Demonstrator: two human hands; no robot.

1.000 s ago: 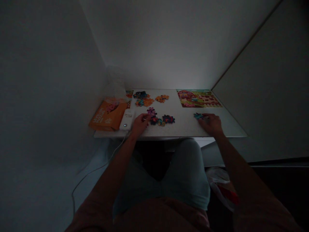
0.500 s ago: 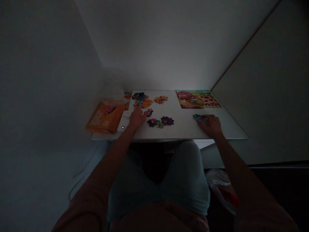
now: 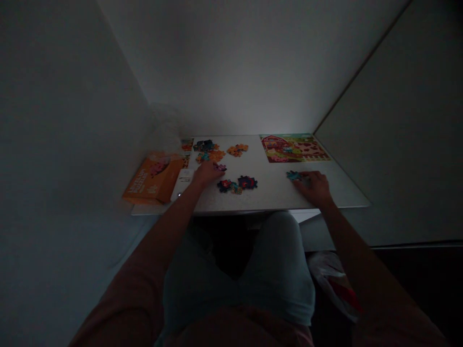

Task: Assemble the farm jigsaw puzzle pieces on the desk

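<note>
My left hand (image 3: 205, 174) is at the left of the white table, its fingertips closed on a pink-purple puzzle piece (image 3: 220, 167). On the right, my right hand (image 3: 316, 187) rests low over the table with thumb and fingers on a teal puzzle piece (image 3: 293, 176). Between the hands lie dark blue and red puzzle pieces (image 3: 247, 182), another dark piece (image 3: 224, 185) and a teal-yellow one (image 3: 236, 188). Beyond my left hand is a pile of orange, teal and dark pieces (image 3: 216, 155). Orange pieces (image 3: 238, 150) lie just right of that pile.
A farm picture (image 3: 294, 148) lies flat at the back right. At the left edge stand an orange puzzle box (image 3: 154, 178), a white card-like object (image 3: 183, 182) and a clear plastic bag (image 3: 164, 130). Walls close in the table (image 3: 275, 197) at the back and left.
My left hand has drawn back from the teal piece in the pile and taken hold of the pink-purple piece. My right hand stays on its teal piece. The view has shifted slightly.
</note>
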